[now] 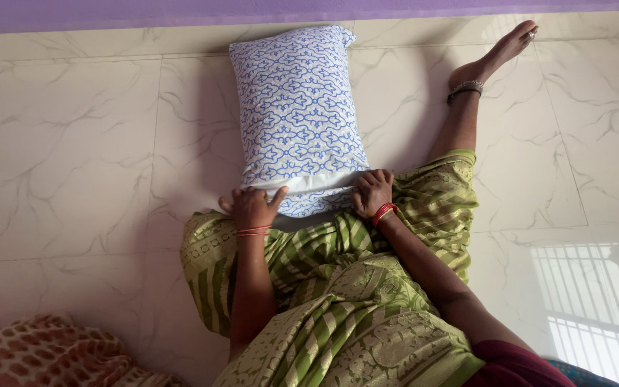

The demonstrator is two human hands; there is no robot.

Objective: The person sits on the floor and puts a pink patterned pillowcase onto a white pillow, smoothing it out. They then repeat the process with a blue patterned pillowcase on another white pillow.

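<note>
A pillow in a white cover with a blue pattern (295, 107) lies on the pale marble floor (73, 158), its near end on my lap. My left hand (253, 206) grips the cover's open edge at the near left corner. My right hand (372, 192) grips the same edge at the near right. A plain white band of the inner pillow (317, 181) shows between my hands. Both wrists wear red bangles. My lap is covered by green striped cloth (338, 287).
My right leg stretches out to the far right, with the bare foot (499, 51) and an anklet near a purple wall strip (180, 13). A brown spotted cloth (44, 355) lies at the near left. Window light falls on the floor at the near right.
</note>
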